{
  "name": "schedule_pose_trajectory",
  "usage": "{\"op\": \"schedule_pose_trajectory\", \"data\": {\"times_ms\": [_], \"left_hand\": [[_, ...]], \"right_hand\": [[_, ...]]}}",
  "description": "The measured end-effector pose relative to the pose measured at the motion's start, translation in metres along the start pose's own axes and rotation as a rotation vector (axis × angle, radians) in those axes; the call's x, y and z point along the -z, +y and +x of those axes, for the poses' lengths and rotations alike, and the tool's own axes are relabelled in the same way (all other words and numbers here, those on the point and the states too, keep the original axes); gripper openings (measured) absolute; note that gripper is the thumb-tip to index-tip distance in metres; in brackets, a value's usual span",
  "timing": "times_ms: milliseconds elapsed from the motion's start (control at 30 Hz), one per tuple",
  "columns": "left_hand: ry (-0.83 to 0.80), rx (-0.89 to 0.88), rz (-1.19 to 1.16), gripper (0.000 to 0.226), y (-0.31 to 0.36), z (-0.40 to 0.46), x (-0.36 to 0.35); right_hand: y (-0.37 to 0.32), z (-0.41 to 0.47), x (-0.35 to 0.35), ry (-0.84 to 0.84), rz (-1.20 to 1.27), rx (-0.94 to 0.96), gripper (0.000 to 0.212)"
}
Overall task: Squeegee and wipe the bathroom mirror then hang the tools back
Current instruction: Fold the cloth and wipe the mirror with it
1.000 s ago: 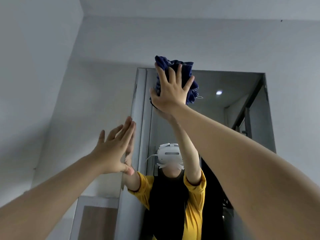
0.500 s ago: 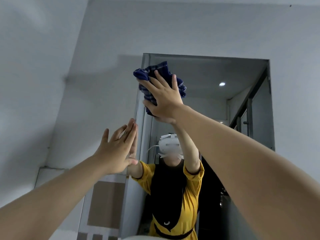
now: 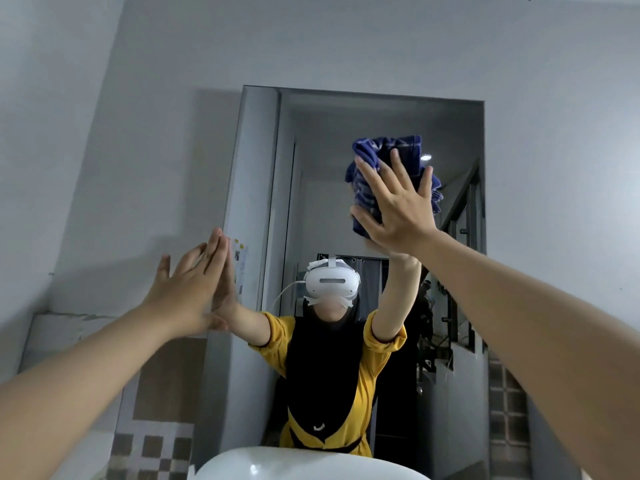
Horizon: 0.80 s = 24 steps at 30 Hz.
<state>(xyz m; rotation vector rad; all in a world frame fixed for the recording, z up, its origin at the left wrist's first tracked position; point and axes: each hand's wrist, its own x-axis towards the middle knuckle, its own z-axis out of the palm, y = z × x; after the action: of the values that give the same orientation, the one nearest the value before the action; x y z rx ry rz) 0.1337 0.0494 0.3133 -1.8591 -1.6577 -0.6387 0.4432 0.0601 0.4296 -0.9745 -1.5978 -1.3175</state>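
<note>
A tall frameless mirror (image 3: 346, 140) hangs on the grey wall ahead. My right hand (image 3: 398, 209) presses a bunched dark blue cloth (image 3: 384, 157) flat against the glass in the mirror's upper right part, fingers spread over it. My left hand (image 3: 188, 289) is flat and open, fingertips resting on the mirror's left edge at mid height. The glass reflects a person in a yellow top with a white headset. No squeegee is in view.
A white basin (image 3: 304, 462) sits at the bottom, right below the mirror. Checked tiles (image 3: 152, 448) cover the lower wall on the left and right. Bare grey wall surrounds the mirror.
My right hand has slid the cloth from the mirror's top left corner across and down to the upper right. The view tilted down, bringing the basin in. My left hand stays on the left edge.
</note>
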Motion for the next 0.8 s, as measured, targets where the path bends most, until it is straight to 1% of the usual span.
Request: {"op": "schedule_pose_trajectory", "data": {"times_ms": [133, 267, 400, 467, 533, 733, 800], "left_hand": [[0.0, 0.009, -0.019, 0.142, 0.002, -0.002, 0.002], [-0.015, 0.013, -0.018, 0.141, 0.003, -0.002, 0.003], [-0.014, 0.004, -0.022, 0.141, 0.001, -0.002, 0.003], [-0.013, -0.004, -0.029, 0.14, 0.0, -0.002, 0.003], [-0.011, -0.013, -0.035, 0.139, -0.001, -0.002, 0.003], [0.004, -0.065, -0.053, 0.138, -0.009, 0.002, -0.005], [0.02, -0.098, -0.078, 0.137, -0.016, 0.005, -0.011]], "right_hand": [[0.017, -0.012, 0.002, 0.019, 0.013, -0.061, 0.079], [0.018, -0.015, 0.002, 0.028, 0.018, -0.098, 0.083], [0.014, -0.014, -0.001, 0.046, 0.027, -0.14, 0.083], [0.008, -0.012, -0.003, 0.07, 0.028, -0.208, 0.082], [-0.004, -0.008, -0.007, 0.107, 0.045, -0.333, 0.081], [-0.058, 0.022, -0.022, 0.247, 0.138, -0.893, 0.078], [-0.079, 0.033, -0.027, 0.264, 0.175, -1.009, 0.076]]}}
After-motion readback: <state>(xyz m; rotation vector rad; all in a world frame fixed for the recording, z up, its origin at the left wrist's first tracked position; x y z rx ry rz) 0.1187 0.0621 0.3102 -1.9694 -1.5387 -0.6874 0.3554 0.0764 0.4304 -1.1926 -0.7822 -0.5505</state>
